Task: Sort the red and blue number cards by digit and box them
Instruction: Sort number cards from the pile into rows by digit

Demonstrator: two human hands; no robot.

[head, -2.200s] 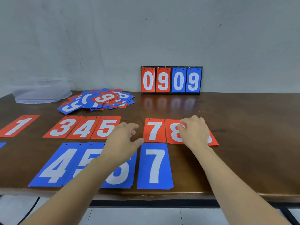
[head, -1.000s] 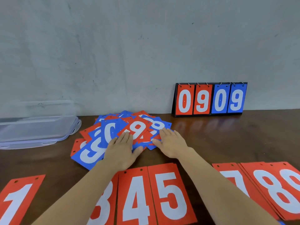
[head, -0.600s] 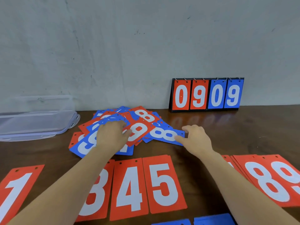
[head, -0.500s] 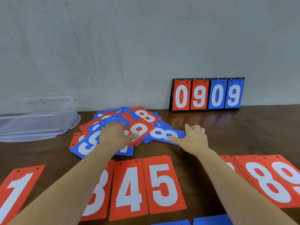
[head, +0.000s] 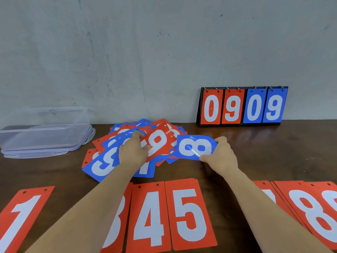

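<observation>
Number cards, loose pile (head: 102, 161): red and blue mixed, overlapping, on the brown table (head: 273, 152), lying under and between both hands.
- Blue 8 card (head: 196, 147): turned sideways, pinched at its right end by the right hand (head: 221, 156), thumb on the lower edge and fingers over the top corner; its left end overlaps the pile.
- Red 9 card (head: 157, 141): tilted on top of the pile, its left edge gripped by the left hand (head: 134, 152), thumb on the face.
- Sorted row, nearer the person than both grips: red 1 card (head: 20, 220), red 4 card (head: 148, 218), red 5 card (head: 189, 214), red 8 card (head: 313, 212), all flat.
- Clear plastic box (head: 43, 137): well left of the left hand, against the wall.
- Flip scoreboard (head: 242, 106): upright beyond the right hand, reading 0909.
</observation>
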